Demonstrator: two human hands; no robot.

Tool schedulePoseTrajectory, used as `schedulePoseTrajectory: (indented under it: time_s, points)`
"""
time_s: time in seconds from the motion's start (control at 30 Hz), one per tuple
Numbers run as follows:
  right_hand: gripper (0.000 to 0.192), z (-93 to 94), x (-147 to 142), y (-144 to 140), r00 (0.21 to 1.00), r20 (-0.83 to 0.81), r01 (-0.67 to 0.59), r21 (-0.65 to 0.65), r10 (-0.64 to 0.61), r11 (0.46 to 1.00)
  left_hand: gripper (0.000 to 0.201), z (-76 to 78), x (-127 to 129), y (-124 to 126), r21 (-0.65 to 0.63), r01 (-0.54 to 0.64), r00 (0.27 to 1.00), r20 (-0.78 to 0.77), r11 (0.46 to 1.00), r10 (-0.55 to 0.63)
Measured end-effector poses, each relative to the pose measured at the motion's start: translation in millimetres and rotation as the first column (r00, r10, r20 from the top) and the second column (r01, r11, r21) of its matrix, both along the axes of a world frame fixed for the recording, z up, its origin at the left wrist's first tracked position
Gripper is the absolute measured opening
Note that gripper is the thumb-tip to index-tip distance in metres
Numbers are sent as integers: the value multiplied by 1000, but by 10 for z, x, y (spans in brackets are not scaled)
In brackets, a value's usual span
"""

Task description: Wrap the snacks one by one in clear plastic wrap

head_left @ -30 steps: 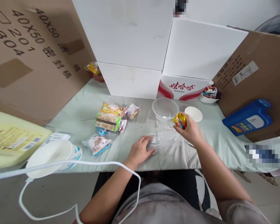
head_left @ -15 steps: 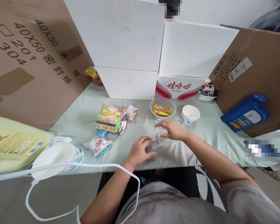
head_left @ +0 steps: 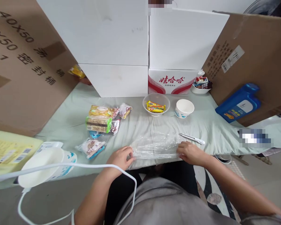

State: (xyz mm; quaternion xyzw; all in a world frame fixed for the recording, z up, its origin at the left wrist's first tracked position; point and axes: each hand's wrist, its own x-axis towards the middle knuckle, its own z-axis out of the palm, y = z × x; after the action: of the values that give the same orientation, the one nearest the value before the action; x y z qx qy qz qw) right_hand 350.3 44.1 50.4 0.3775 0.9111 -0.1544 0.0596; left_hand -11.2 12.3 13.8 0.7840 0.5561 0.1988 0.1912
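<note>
Two hands, left hand point(head_left: 120, 157) and right hand point(head_left: 189, 152), grip one plastic sheet point(head_left: 155, 146)

You can't tell whether left hand point(head_left: 120, 157) or right hand point(head_left: 189, 152) pinches crumpled clear plastic sheet point(head_left: 155, 146): fingertips sit at its ends, film too glassy to read. Your large brown cardboard box with black print point(head_left: 25, 62) cut off by left and top edges. Pale yellow jug with label point(head_left: 7, 151) cut by left edge. Small white bowl of wrapped sweets point(head_left: 200, 86) partly behind box; wrappers too small to read. Pixelated patch point(head_left: 255, 138) hides object at right.
</note>
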Motion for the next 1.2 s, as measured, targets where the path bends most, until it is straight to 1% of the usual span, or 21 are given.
schedulePoseTrajectory:
  time_s: [0.07,0.13,0.2,0.27,0.33,0.4,0.43,0.47,0.5,0.57,0.6,0.7,0.77,0.83,0.9,0.97,1.03,1.1,1.13,1.17,1.2]
  points:
    - [11,-9,0,-51,997,-66,40,-4,-40,999,14,106,-7,-30,-20,22,1000,7,1000,-22]
    - [28,14,-22,-82,984,-167,55,-22,-58,998,24,212,50,-20,49,36,997,64,998,-39]
    - [42,39,-57,-81,952,-299,51,-70,-70,996,20,281,155,24,138,44,990,129,989,-62]
    - [42,30,-106,-32,892,-425,115,-119,-155,986,13,288,293,81,185,60,985,150,981,-89]
    - [41,-30,-176,66,812,-482,307,-127,-329,943,15,226,452,128,193,91,988,107,977,-113]
    - [34,-123,-263,191,738,-463,530,-53,-491,846,14,118,618,149,183,125,992,13,975,-129]
    - [31,-170,-312,251,723,-431,603,12,-540,798,18,57,699,149,175,135,991,-38,975,-131]
    - [31,-209,-363,303,727,-388,639,81,-567,765,28,-4,777,143,167,143,988,-83,976,-131]
    - [35,-240,-415,344,743,-341,645,138,-575,752,40,-60,848,135,156,152,984,-120,976,-134]
    - [39,-268,-517,391,787,-263,610,191,-558,769,63,-155,964,116,118,180,972,-177,977,-157]
    - [35,-271,-564,399,807,-244,581,173,-537,795,71,-191,1005,109,93,197,964,-199,976,-175]
    - [13,-265,-664,417,819,-277,506,-67,-503,860,81,-257,1060,101,34,223,944,-258,974,-207]
    - [15,-272,-683,466,799,-303,470,-225,-520,853,83,-278,1055,98,36,222,936,-288,974,-203]
    - [20,-283,-653,568,759,-334,453,-345,-559,822,85,-291,1036,92,66,228,932,-305,971,-198]
    - [26,-282,-567,722,658,-418,412,-497,-627,764,85,-301,1015,82,108,242,932,-303,964,-200]
    - [32,-252,-431,898,459,-532,408,-585,-711,701,84,-306,1003,71,125,247,935,-292,961,-202]
    - [33,-196,-277,1041,260,-632,512,-551,-730,659,82,-303,1002,65,97,229,938,-288,969,-193]
    - [28,-139,-158,1084,140,-718,668,-439,-682,600,83,-287,1014,68,44,205,940,-287,978,-184]
    - [24,-123,-129,1055,138,-755,728,-362,-641,582,84,-273,1024,77,18,197,941,-285,980,-184]
    - [19,-120,-124,992,189,-782,760,-267,-594,593,86,-255,1033,93,-7,194,941,-282,981,-188]
    - [16,-135,-144,900,293,-792,755,-151,-535,637,89,-234,1040,118,-30,193,940,-282,981,-194]
